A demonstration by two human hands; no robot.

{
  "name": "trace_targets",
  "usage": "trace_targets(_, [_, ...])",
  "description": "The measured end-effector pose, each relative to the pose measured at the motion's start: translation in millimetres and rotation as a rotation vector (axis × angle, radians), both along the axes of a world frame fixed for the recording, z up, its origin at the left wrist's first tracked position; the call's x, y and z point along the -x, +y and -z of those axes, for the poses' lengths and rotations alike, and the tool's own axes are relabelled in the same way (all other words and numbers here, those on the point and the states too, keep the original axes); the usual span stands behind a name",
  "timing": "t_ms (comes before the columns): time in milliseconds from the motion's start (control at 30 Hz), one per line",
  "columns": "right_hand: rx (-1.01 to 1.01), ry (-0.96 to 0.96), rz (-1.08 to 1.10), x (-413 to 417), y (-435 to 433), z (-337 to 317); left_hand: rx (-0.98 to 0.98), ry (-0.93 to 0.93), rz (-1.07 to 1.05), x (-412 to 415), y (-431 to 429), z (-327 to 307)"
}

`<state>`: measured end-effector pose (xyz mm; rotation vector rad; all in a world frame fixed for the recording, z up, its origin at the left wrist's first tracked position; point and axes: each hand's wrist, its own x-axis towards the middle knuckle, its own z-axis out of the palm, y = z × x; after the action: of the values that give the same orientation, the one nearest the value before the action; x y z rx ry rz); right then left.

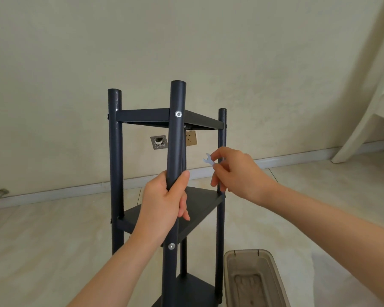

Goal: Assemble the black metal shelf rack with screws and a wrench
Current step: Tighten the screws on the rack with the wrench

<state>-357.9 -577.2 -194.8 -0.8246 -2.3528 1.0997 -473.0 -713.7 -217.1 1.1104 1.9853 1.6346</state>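
Covering most of the wrench (207, 159), right hand (237, 173)

Observed: two hands and two forearms, nothing else of the person in frame. The left hand (164, 202) and left forearm (120, 262) are bare from the fingers (184, 209) to the lower frame edge. The right hand (237, 173) and right forearm (330, 218) are likewise bare, out to the right edge. Fingers are slender. Nails are too small to detail.
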Motion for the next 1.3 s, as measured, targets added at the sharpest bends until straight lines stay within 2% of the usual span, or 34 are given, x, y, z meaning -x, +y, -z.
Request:
trace_targets(267, [0.099, 0.098, 0.027, 0.0, 2.2, -1.6, -0.037, -0.078, 0.087, -7.4, 5.4, -4.3])
trace_targets(467, [-0.065, 0.156, 0.108, 2.3, 0.0, -2.4, -0.070, -0.146, 0.140, -2.8, 12.6, -3.5])
trace_targets(600, [0.013, 0.208, 0.097, 7.3, 0.6, -4.8, -0.053, -0.162, 0.179, 6.2, 13.6, -5.3])
trace_targets(767, [0.139, 0.271, 0.023, 17.6, -1.7, -10.7, -0.043, -0.145, 0.207, 12.6, 10.0, -6.0])
trace_targets(900, [0.235, 0.367, 0.053, 25.9, 0.3, -20.4, -0.018, -0.103, 0.216, 15.0, 5.4, -8.3])
trace_targets(1167, [0.267, 0.374, 0.021, 38.5, -4.5, -24.9, -0.045, 0.026, 0.189, 19.1, -1.3, -8.6])
trace_targets(1300, [0.258, 0.390, -0.036, 42.2, -7.9, -27.5, -0.025, 0.027, 0.215, 22.4, -3.8, -8.1])
